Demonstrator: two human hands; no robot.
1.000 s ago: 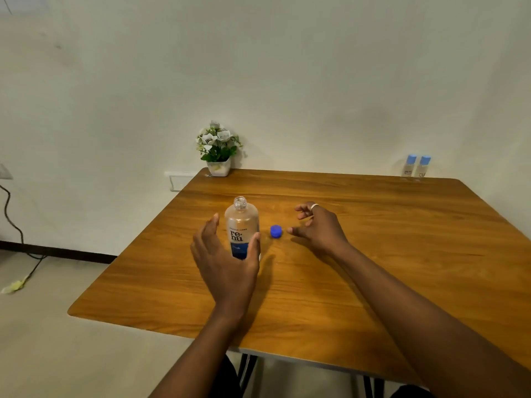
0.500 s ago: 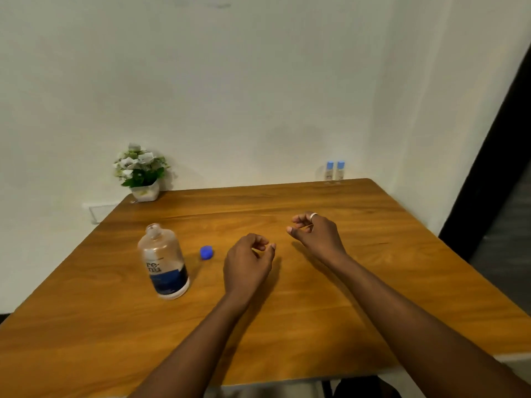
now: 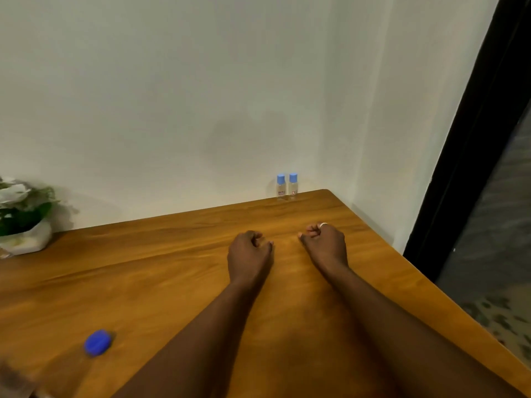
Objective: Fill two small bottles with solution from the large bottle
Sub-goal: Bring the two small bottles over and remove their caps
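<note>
Two small bottles [image 3: 286,186] w/ light-blue caps stand upright, touching side by side, at the far edge of the wooden worktop [image 3: 149,271] near its far right corner, against the wall; both still capped. L hand [image 3: 248,255] and R hand [image 3: 324,243] sit near each other over the worktop's middle-right, well short of the small bottles; both loosely curled, fingers folded in toward the palm, holding nothing; R hand has a pale ring [image 3: 323,224] on one finger. Dark-blue cap [image 3: 98,342] lies loose on the worktop near the near left corner, blurred, well apart from both hands. Large bottle: only a blurred sliver at the near left corner, can't tell for sure. Potted plant [image 3: 21,215] w/ white flowers at the far left edge, partly cut off.
</note>
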